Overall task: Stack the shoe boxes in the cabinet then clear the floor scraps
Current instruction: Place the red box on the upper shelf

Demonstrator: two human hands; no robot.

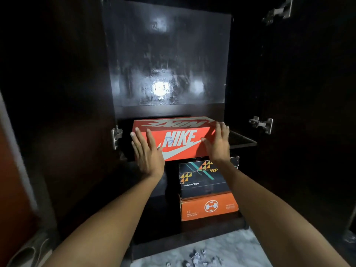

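Two flat hands press the Nike box (179, 138).

Single view, head-worn, wide-angle. Faces forward and slightly down into open dark cabinet (169, 54), close to the opening. Centred on shelf (242, 140) level, red box (181, 139) mid-frame. Both forearms enter from bottom corners; left hand (148, 153) and right hand (217, 145) at arm's reach ahead. Takes in hinges (262, 124) at either side, lower boxes (204, 189) below centre, strip of floor (221, 249) with scraps (196, 257) at bottom edge. Edges bowed by lens. No second view.
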